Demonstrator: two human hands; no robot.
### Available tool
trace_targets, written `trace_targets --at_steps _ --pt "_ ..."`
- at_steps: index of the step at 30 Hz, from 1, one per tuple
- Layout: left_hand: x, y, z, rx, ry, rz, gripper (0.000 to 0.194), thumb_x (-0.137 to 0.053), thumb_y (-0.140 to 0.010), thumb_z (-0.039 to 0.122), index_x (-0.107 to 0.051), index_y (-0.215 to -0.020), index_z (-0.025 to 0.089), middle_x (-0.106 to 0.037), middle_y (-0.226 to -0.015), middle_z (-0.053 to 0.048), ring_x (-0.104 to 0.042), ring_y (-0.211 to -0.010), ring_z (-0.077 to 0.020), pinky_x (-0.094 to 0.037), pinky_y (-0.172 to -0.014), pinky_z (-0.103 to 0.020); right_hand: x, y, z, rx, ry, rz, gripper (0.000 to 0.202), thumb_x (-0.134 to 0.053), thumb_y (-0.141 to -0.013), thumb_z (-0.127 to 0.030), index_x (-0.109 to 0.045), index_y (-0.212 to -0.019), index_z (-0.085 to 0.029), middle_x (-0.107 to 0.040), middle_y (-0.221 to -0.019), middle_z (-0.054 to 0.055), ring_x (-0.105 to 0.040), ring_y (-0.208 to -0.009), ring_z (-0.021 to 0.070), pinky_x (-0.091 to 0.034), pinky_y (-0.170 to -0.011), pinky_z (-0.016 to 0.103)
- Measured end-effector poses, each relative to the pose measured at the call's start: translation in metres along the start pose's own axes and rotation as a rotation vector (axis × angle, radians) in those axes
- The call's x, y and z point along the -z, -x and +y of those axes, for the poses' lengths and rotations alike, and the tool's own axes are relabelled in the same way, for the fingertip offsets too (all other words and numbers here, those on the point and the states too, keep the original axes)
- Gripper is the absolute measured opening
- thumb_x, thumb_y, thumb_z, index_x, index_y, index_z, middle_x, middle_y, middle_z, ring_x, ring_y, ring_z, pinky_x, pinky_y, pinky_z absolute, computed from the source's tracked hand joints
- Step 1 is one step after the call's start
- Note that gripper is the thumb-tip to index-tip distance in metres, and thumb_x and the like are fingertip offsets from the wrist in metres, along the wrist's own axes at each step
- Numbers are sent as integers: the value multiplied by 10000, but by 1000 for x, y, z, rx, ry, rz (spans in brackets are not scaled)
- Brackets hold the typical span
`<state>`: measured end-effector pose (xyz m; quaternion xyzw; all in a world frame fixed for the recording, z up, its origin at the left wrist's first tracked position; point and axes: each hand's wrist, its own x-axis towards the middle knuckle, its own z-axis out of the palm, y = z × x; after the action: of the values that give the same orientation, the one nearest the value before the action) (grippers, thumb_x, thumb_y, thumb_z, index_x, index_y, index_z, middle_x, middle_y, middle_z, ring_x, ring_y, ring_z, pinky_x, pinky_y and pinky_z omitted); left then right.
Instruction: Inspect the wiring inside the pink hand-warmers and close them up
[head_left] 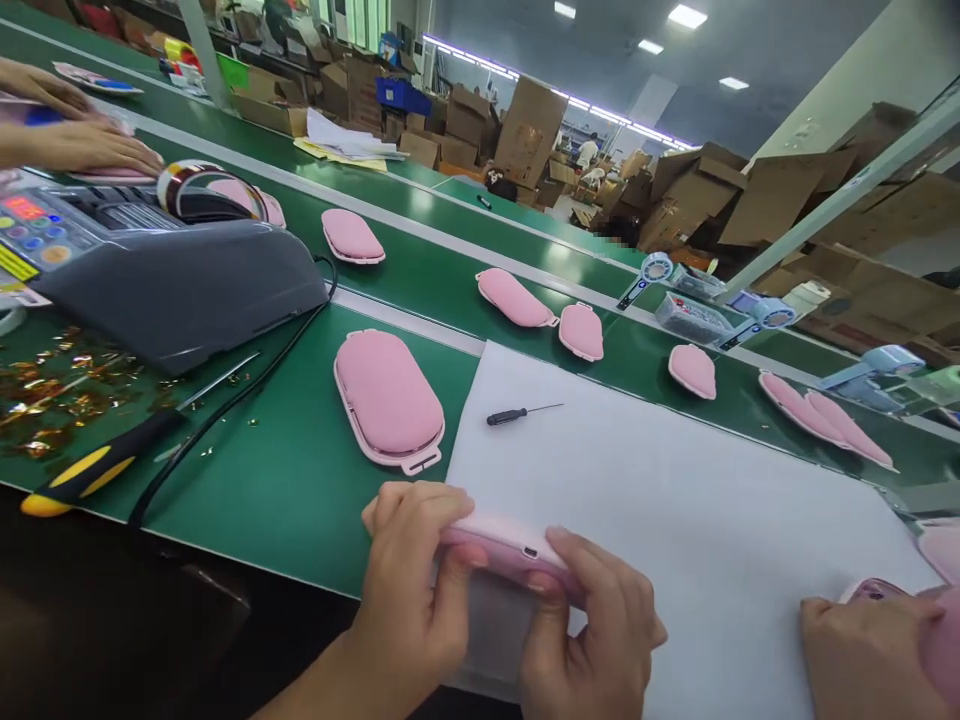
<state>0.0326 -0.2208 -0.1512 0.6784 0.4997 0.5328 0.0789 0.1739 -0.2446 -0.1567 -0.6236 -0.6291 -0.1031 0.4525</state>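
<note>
Both hands grip one pink oval device (502, 545) with rounded edges, its side with a small dark port facing me. My left hand (420, 570) is closed around its left end, thumb below and fingers on top. Around the right end my right hand (596, 620) is closed in the same way. The device is over the near edge of a white sheet (660, 480). Just beyond my left hand a larger pink padded piece (390, 395) with a slotted tab lies on the green table. A small black screwdriver (510, 415) rests on the sheet.
At left stand a grey tape dispenser (187, 280), its black cable (247, 405) and a yellow-black screwdriver (105, 465). Several pink pieces lie along the green belt (442, 260). Co-workers' hands (82, 145) are at far left, and another (870, 650) holds a pink piece at right.
</note>
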Motion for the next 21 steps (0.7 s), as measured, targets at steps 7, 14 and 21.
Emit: trace_targets --at_steps 7,14,21 --pt "5 -1 3 -88 -113 -57 240 -459 -860 119 -492 -1093 163 -568 -1011 -74 -499 -965 -205 -339 -851 -349 3 -8 -7 112 18 -51 235 -423 -972 -374 -570 -1052 -209 -636 -957 63 -562 -903 220 -344 -833 351" --pt "-5 -3 8 -208 -161 13 214 -454 -805 67 -525 -984 159 -554 -954 -73 -484 -908 -210 -307 -801 -384 -5 -1 -13 80 32 46 195 -449 -958 -356 -571 -1004 -211 -569 -930 65 -497 -857 224 -354 -802 366" --pt "-8 -9 4 -170 -105 31 161 -467 -825 113 -529 -949 195 -585 -899 -42 -494 -834 -200 -294 -738 -373 -9 -2 -24 46 33 46 177 -420 -970 -310 -560 -1000 -205 -580 -917 59 -469 -867 229 -305 -816 372"
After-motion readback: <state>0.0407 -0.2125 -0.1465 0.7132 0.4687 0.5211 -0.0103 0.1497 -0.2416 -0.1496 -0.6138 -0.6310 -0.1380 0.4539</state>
